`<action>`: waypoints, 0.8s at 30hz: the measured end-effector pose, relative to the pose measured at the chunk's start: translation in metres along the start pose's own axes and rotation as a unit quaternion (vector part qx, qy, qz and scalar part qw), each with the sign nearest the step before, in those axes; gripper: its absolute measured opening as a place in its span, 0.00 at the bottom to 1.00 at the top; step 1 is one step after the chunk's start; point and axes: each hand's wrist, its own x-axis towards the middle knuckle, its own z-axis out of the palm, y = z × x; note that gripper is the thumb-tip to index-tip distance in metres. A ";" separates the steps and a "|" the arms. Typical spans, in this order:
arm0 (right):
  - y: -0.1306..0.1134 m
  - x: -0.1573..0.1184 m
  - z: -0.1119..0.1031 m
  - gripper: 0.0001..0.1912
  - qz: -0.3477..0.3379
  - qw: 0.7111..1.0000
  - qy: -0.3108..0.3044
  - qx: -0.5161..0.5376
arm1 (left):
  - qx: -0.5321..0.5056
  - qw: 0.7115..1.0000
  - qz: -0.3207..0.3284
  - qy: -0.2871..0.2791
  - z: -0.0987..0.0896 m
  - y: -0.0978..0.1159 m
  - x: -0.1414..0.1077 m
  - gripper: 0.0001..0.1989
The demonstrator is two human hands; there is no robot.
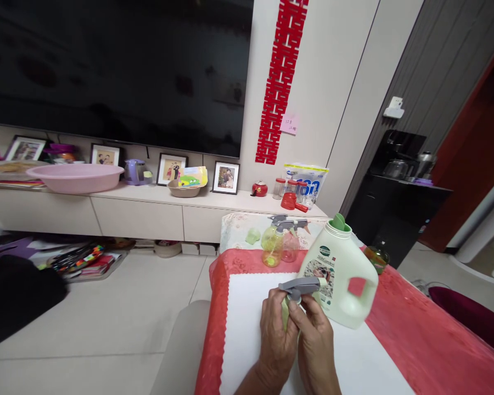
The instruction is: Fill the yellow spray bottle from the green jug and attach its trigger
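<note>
Both hands are closed around a small spray bottle (pixel 299 286) with a grey trigger head and a pale green nozzle tip. My left hand (pixel 276 329) wraps the body from the left, and only a sliver of light green shows between the fingers. My right hand (pixel 318 334) has its thumb and fingers at the neck, just under the trigger head. Right behind the hands stands a large pale green detergent jug (pixel 341 274), upright and uncapped, with a green spout at its mouth. Farther back are a yellow spray bottle (pixel 273 253) and a pink spray bottle (pixel 290 247).
A white mat (pixel 247 307) lies over the red tablecloth (pixel 420 323). A light green object (pixel 253 236) sits at the table's back, and an amber bottle (pixel 377 257) at the right. The TV cabinet (pixel 140 214) behind holds a pink basin (pixel 76 178), picture frames and red-lidded jars.
</note>
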 end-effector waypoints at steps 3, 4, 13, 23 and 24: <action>0.004 -0.001 0.000 0.40 0.017 0.999 0.004 0.032 | -0.012 1.000 0.008 0.001 -0.002 0.004 0.003 0.12; 0.005 0.000 -0.002 0.39 0.020 0.999 -0.003 0.037 | -0.017 1.000 0.005 0.000 -0.003 0.005 0.004 0.11; 0.015 0.022 -0.027 0.28 0.012 0.988 -0.140 0.061 | -0.059 0.998 0.018 -0.027 -0.008 0.011 0.010 0.13; 0.017 0.021 -0.026 0.23 -0.023 0.987 -0.147 0.055 | -0.101 0.993 -0.032 -0.044 -0.009 0.009 0.005 0.17; 0.019 0.022 -0.027 0.23 -0.028 0.988 -0.142 0.050 | -0.108 0.993 -0.036 -0.042 -0.008 0.007 0.005 0.17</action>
